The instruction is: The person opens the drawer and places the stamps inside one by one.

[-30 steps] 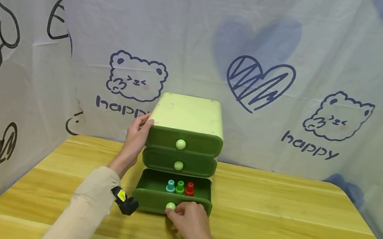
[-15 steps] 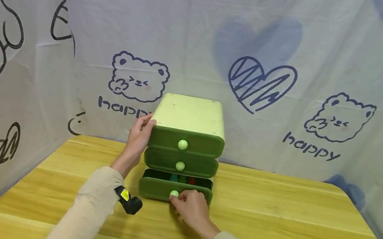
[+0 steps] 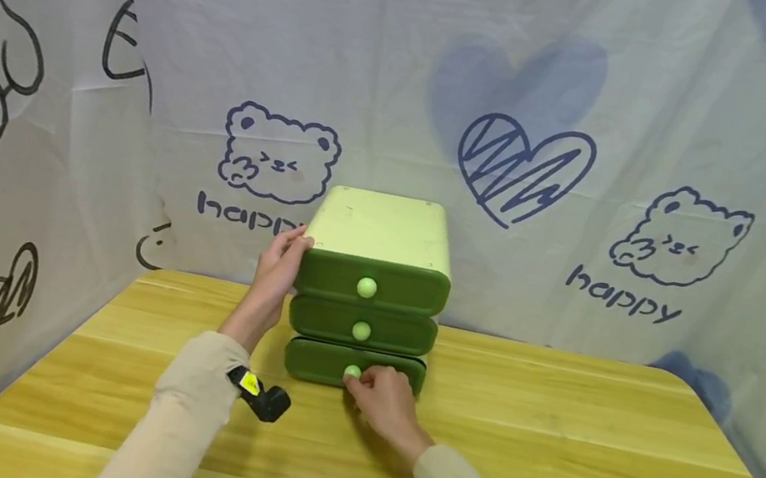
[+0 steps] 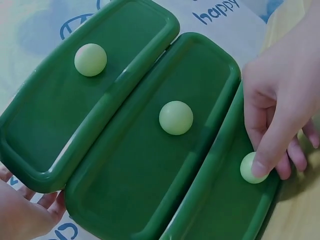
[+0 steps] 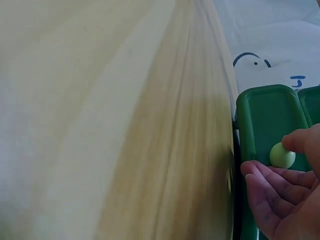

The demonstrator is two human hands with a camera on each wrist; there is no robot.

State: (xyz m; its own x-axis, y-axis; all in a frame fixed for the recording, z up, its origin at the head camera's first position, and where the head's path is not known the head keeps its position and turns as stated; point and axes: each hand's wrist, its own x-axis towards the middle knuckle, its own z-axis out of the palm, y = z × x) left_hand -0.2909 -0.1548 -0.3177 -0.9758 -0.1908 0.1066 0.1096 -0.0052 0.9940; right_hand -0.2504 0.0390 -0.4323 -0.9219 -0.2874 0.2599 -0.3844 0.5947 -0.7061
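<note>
A small drawer cabinet (image 3: pixel 385 227) with a pale yellow-green top and three dark green drawer fronts stands on the table in the head view. My left hand (image 3: pixel 275 267) rests against its left side, thumb at the upper front edge and fingers extended along the side. Thumb and fingers of my right hand (image 3: pixel 388 402) pinch the round light-green knob (image 4: pixel 250 165) of the bottom drawer (image 3: pixel 317 362). That drawer sits almost level with the middle drawer (image 3: pixel 324 319), a thin dark gap along its top. Its contents are hidden.
The wooden table (image 3: pixel 566 464) extends on both sides of the cabinet and in front of it. Behind stands a pale cloth backdrop (image 3: pixel 408 91) with bear and heart drawings. The top drawer (image 3: pixel 331 275) is pushed in.
My right hand has pushed the bottom drawer inward, away from me. The blue, green and red small pieces inside have gone out of sight. My left hand has stayed at the cabinet's side.
</note>
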